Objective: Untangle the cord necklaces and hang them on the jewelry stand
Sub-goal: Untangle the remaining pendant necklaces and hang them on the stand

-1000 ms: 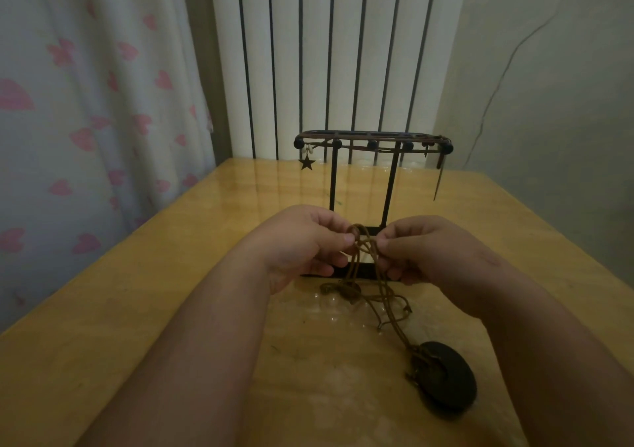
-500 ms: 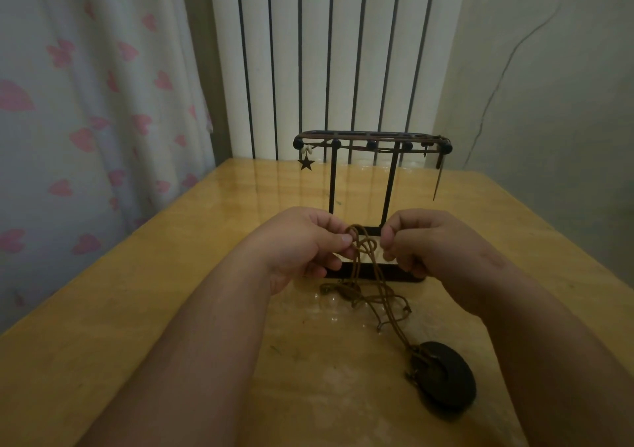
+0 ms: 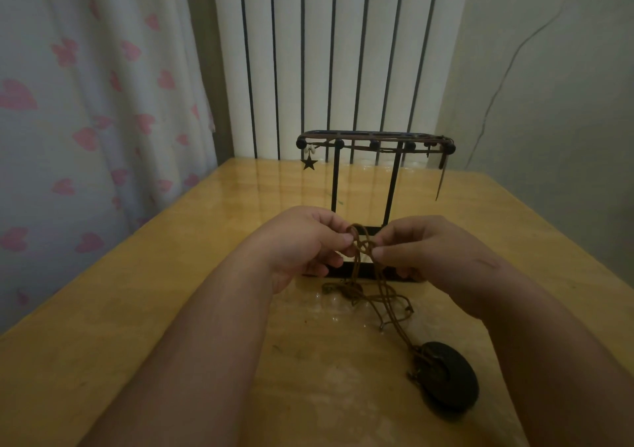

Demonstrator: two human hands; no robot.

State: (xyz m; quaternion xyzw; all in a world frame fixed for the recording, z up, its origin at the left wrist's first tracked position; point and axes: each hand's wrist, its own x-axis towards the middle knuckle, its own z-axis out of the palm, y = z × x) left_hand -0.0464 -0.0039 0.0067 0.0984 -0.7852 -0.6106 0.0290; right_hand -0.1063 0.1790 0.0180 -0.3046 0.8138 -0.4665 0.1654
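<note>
— Fingers [image 3: 346,239] first: how do they stand?
— Two hands, both busy. The left hand [image 3: 308,240] pinches the knot [image 3: 362,244] from the left, thumb against curled fingers. The right hand [image 3: 422,251] pinches the same knot from the right. The fingertips of both are narrow and almost meet.
— And the tangle?
— The brown cord necklaces [image 3: 380,295] hang from that pinch, just on the near side of the stand's base, and trail down onto the wood toward the near right. I cannot tell how many cords are in it.
— Any pendants?
— One dark round disc pendant [image 3: 449,376] lies flat at the near right, with cord tied to it.
— The stand?
— One black jewelry stand [image 3: 375,144], upright beyond the hands. It has two posts and one top rail, with five round knobs along the front. One star charm [image 3: 309,163] hangs at its left end and one long thin pendant [image 3: 441,182] at its right end.
— Around it?
— One wooden table [image 3: 137,292]. A curtain [image 3: 85,103] with pink hearts hangs on the left. A white ribbed radiator [image 3: 326,51] stands at the far side, and a grey wall [image 3: 549,86] is on the right.
</note>
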